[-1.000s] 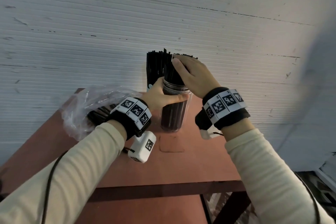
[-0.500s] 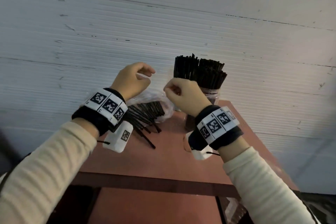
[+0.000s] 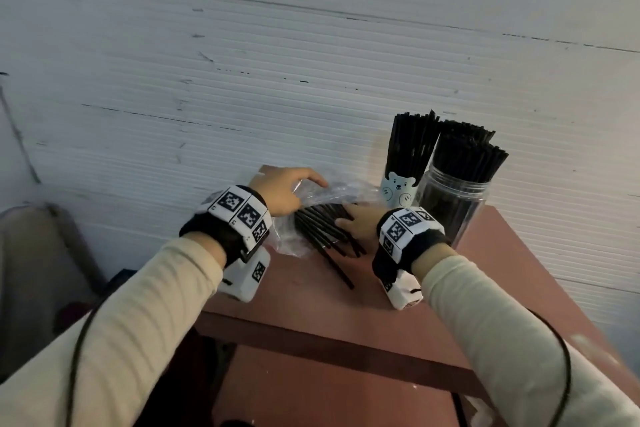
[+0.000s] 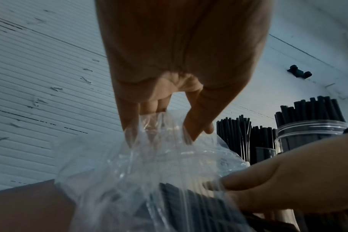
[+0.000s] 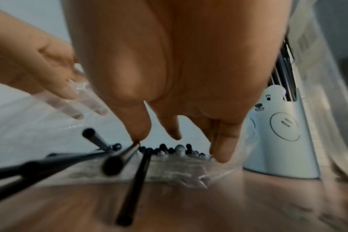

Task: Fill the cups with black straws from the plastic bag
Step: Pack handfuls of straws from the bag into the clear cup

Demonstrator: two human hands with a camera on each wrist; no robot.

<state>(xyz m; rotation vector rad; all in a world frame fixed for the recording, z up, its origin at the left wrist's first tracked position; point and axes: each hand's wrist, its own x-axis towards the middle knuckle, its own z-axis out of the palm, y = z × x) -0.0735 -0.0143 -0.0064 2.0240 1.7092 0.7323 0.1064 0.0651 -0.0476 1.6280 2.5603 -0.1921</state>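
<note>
A clear plastic bag (image 3: pixel 311 204) of black straws (image 3: pixel 322 229) lies on the red-brown table (image 3: pixel 311 308). My left hand (image 3: pixel 298 194) pinches the bag's upper film (image 4: pixel 149 157) and lifts it. My right hand (image 3: pixel 349 222) reaches into the bag's mouth with fingers spread. Its thumb (image 5: pixel 139 133) touches one straw (image 5: pixel 117 160) and nothing is grasped. Several straws (image 5: pixel 133 188) stick out of the bag onto the table. A pale bear cup (image 3: pixel 398 191) and a clear jar (image 3: pixel 453 208) stand at the back right, both packed with upright straws (image 3: pixel 467 156).
A white ribbed wall (image 3: pixel 242 80) runs right behind the table. The table's front edge (image 3: pixel 329 343) lies close under my forearms, with a lower shelf beneath. A dark grey object (image 3: pixel 34 270) stands left of the table.
Both hands left the clear jar, rose into the air, then came down onto the bag. The left now holds the film; the right lies on the straws.
</note>
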